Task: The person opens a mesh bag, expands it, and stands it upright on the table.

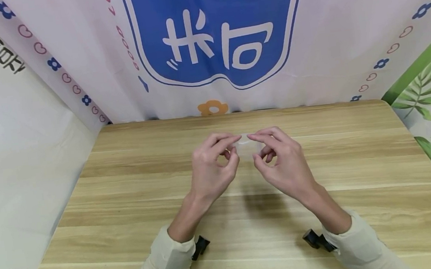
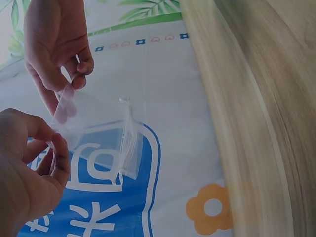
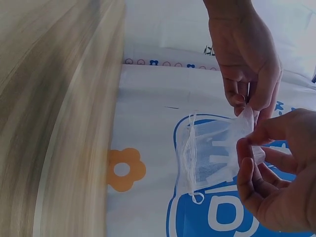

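Observation:
A sheer white mesh pouch is stretched between both hands above the table. The left hand pinches one corner between thumb and fingers; the right hand pinches the opposite corner. In the left wrist view the pouch looks flat and see-through, and its white drawstring crosses the end away from the fingers. From the right wrist view, the pouch hangs with that drawstring end towards the table, a small cord loop sticking out at one corner. Nothing can be seen inside it.
Below the hands lies a wood-grain table. A printed cloth with a blue sign and flowers stands along its far edge, and a white sheet is on the left. Small black devices sit at both cuffs.

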`<state>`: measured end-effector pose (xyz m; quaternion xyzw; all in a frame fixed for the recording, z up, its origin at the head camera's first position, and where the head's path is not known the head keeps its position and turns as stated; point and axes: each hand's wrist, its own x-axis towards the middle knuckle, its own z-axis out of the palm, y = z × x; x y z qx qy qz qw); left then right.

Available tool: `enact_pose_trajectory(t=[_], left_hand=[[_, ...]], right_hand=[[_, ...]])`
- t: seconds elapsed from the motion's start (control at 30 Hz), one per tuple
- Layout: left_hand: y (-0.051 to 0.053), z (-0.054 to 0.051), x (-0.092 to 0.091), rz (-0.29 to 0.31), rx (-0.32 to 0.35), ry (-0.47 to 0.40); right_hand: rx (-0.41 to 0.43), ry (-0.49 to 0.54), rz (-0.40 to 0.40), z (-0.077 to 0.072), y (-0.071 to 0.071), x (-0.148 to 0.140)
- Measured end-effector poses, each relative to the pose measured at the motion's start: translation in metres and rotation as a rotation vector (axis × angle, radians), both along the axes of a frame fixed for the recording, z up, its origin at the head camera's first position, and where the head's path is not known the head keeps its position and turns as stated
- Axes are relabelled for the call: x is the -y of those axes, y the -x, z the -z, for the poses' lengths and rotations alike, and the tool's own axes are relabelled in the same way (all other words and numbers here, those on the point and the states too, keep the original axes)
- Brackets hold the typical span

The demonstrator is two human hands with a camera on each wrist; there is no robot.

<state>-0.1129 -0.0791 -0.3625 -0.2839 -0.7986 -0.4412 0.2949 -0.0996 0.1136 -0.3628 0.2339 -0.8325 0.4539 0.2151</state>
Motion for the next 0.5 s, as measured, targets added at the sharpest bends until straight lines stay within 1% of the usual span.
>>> enact_pose_trajectory(t=[0.07,0.13,0.37,0.5], left_hand=[[-0.0002,0.0007,-0.001,-0.003,-0.002,-0.001],[-0.0013,0.0009,-0.0019,-0.005,0.011,-0.001],[-0.0051,0.0017,-0.0043,0.016,0.095,-0.038],[-0.006,0.0022,-0.0052,0.015,0.096,-0.036]], right_hand=[[-0.001,-0.01,0.012,0.0002,-0.0003,0.0001],[-0.004,-0.014,0.023,0.0005,-0.0004,0.0005],[-0.011,0.015,0.035,0.0012,-0.0002,0.0021],[-0.02,0.024,0.032,0.0006,-0.0011,0.0026]])
